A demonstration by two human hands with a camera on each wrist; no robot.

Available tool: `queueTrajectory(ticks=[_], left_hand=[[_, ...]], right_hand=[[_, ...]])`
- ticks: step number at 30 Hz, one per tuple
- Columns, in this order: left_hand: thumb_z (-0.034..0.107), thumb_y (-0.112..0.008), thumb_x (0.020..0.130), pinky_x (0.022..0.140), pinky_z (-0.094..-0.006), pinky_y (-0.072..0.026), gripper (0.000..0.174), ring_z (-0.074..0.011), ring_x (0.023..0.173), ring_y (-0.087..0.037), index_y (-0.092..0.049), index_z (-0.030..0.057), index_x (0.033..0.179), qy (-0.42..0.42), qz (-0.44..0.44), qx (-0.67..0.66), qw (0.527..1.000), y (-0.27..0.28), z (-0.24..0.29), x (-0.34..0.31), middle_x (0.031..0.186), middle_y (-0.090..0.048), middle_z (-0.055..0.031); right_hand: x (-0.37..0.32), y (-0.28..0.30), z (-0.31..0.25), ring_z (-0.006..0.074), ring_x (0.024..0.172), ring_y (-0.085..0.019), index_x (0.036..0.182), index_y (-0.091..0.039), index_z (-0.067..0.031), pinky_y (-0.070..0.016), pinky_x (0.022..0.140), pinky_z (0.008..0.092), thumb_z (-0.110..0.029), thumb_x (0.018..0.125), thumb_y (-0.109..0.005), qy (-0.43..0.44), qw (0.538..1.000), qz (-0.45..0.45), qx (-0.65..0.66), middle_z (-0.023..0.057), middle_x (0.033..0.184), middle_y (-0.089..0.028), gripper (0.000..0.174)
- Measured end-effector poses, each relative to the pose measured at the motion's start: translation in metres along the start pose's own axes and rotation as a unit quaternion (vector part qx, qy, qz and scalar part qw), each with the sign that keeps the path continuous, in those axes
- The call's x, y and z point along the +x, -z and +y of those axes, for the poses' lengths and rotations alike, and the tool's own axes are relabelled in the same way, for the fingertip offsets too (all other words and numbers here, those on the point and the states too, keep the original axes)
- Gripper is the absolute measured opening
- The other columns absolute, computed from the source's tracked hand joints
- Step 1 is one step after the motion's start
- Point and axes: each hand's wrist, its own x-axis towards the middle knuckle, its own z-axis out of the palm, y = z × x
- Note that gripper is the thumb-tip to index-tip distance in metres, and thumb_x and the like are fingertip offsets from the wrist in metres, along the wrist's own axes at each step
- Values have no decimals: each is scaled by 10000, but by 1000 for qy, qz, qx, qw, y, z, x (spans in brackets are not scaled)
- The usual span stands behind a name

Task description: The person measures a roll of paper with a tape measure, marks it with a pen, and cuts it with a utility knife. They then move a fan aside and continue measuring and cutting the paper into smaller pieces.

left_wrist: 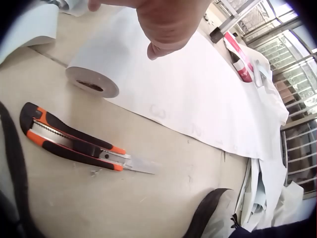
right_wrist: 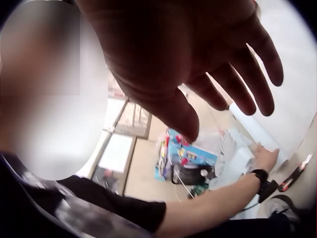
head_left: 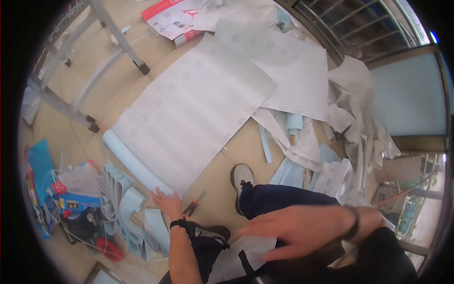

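A roll of wallpaper (head_left: 137, 163), pale blue outside, lies on the floor with a long sheet (head_left: 189, 104) unrolled from it, grey printed backing up. At the roll's near end, my left hand (head_left: 166, 202) rests with fingers spread; the roll's open core end shows in the left wrist view. Close beside that hand is a utility knife (left_wrist: 74, 141), black and orange, its blade out, lying on the tiles. My right hand (head_left: 298, 232) is raised over my leg with fingers extended, and its palm (right_wrist: 163, 54) holds nothing in the right wrist view.
A metal ladder (head_left: 113, 42) stands at the far left. Crumpled backing paper (head_left: 354, 99) and blue offcuts (head_left: 288, 173) lie to the right. Folded blue strips (head_left: 113, 189), bags and a red tape-like ring (head_left: 109, 248) are at the left. A red-and-white box (head_left: 170, 19) sits at the back.
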Motion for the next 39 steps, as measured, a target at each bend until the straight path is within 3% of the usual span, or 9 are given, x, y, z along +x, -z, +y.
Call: queueTrajectory(ticks=[4, 11, 16, 19, 21, 24, 29, 32, 39], left_hand=[[189, -716, 779, 1126, -476, -321, 670, -465, 1358, -333, -456, 50, 1380, 6, -117, -56, 992, -23, -46, 7, 1450, -335, -325], [219, -687, 811, 1001, -433, -456, 561, -401, 1220, -520, -546, 75, 1335, -37, -261, -129, 956, -1, -88, 31, 1383, -473, -281], [230, -675, 828, 915, -409, -503, 407, -370, 1012, -634, -637, 45, 1189, 114, -325, -97, 934, 69, -140, 47, 1119, -659, -217], [236, -657, 826, 867, -421, -518, 262, -361, 955, -655, -691, 13, 958, 120, -372, -36, 920, 93, -180, 27, 985, -696, -198], [246, -634, 823, 842, -450, -519, 246, -373, 952, -650, -688, 18, 899, -116, -507, 194, 832, 88, -228, -1, 964, -698, -185], [256, -627, 820, 840, -467, -514, 286, -388, 959, -642, -679, 17, 968, -102, -584, 286, 753, 143, -184, -16, 988, -689, -184], [270, -679, 804, 872, -471, -500, 372, -379, 1005, -629, -643, 27, 1084, -65, -522, 70, 848, 193, -177, -36, 1064, -665, -189], [276, -713, 798, 879, -485, -496, 503, -397, 1037, -611, -568, 35, 1215, -1, -455, 70, 888, 110, -225, -127, 1099, -639, -216], [264, -633, 861, 810, -504, -529, 442, -432, 979, -626, -513, 25, 1214, 169, -408, 23, 897, -41, -175, -253, 1202, -551, -268]], right_hand=[[-13, 103, 30, 170, 1012, -642, 1379, -505, -13, -525, 886, 346, -150, 890, -673, -177, 961, 73, 199, 125, 1154, -659, 535], [37, 168, 308, 210, 1028, -633, 1264, -573, -49, -498, 910, 345, -257, 965, -559, -372, 871, 201, 250, 105, 1194, -618, 365], [92, 144, 430, 289, 1192, -524, 1286, -562, -95, -471, 971, 387, -251, 937, -609, -392, 786, 286, 383, 172, 1354, -453, 385], [117, 122, 439, 330, 1227, -464, 1313, -541, -125, -464, 985, 397, -262, 892, -675, -396, 791, 295, 362, 211, 1398, -369, 462], [137, 114, 429, 325, 1197, -475, 1323, -532, -126, -463, 984, 395, -296, 903, -656, -418, 716, 375, 414, 218, 1375, -380, 470], [138, 114, 443, 285, 1164, -511, 1332, -531, -142, -467, 970, 383, -330, 930, -606, -378, 796, 261, 393, 172, 1338, -443, 450], [102, 103, 430, 220, 1126, -567, 1357, -520, -160, -480, 934, 358, -337, 971, -538, -381, 834, 145, 371, 85, 1275, -568, 425], [78, 95, 408, 232, 1108, -592, 1334, -525, -133, -491, 907, 392, -308, 973, -542, -366, 900, 48, 233, 60, 1240, -598, 402], [77, 102, 306, 232, 1048, -629, 1256, -558, -79, -507, 862, 369, -255, 957, -576, -431, 853, 204, 210, 63, 1130, -609, 347]])
